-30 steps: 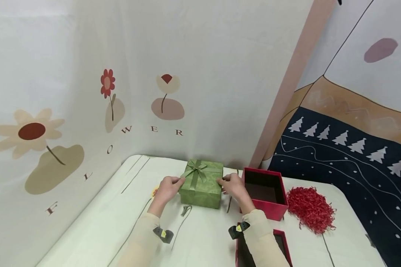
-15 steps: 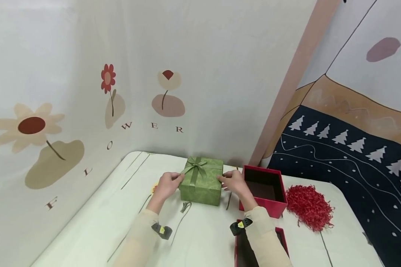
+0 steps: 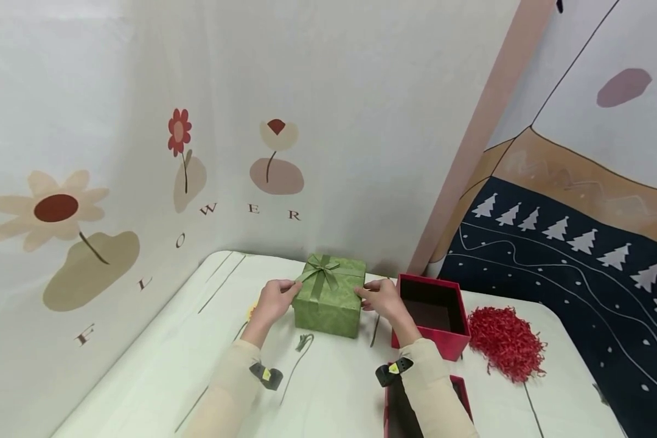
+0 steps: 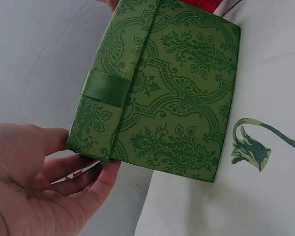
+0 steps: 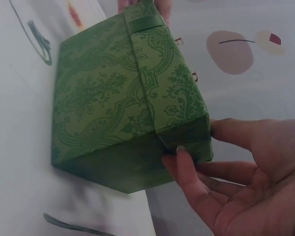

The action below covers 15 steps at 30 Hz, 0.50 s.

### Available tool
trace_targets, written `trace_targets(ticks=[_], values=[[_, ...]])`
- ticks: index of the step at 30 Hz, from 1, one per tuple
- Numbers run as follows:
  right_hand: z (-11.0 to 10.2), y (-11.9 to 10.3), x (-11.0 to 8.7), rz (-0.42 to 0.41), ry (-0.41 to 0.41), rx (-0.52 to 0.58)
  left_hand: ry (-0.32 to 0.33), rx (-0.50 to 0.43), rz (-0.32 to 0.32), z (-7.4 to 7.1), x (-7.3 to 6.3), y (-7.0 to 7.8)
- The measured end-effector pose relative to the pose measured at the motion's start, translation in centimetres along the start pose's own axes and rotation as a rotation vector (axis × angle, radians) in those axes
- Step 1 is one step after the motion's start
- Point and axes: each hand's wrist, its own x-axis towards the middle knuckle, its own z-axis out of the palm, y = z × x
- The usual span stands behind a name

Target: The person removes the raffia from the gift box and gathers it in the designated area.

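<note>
A green patterned gift box (image 3: pixel 328 321) stands upright near the back of the table, its lid (image 3: pixel 345 285) seated on top. Ribbon crosses the lid and is tied in a bow (image 3: pixel 323 269). My left hand (image 3: pixel 272 302) grips the lid's left side, and my right hand (image 3: pixel 384 299) grips the right side. In the left wrist view, the left fingers (image 4: pixel 102 189) curl under the lid's corner. The right wrist view shows the right thumb at the lid's top edge and fingers (image 5: pixel 187 172) against its side. The box's inside is hidden.
Right of the green box stands an uncovered red box (image 3: pixel 449 345) with a dark inside. Closer to me lies another red-rimmed box or lid (image 3: pixel 460 389), partly behind my right sleeve. Red shredded paper (image 3: pixel 508 344) is heaped at the right. A printed curtain (image 3: pixel 350 152) rises behind the table.
Both hands keep their grip on the lid's sides. The box appears slightly higher in view than a second ago, while the camera view also shifts a little; otherwise little differs.
</note>
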Motion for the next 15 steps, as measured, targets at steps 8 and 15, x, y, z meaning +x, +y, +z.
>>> trace_targets(ticks=[8,15], values=[[0.2,0.2,-0.3,0.002,0.009,0.001,-0.001,-0.017,0.001,0.2,-0.2,-0.3],[-0.3,-0.9,-0.4,-0.033,0.015,-0.014,0.012,-0.022,0.047,-0.3,-0.2,0.8]])
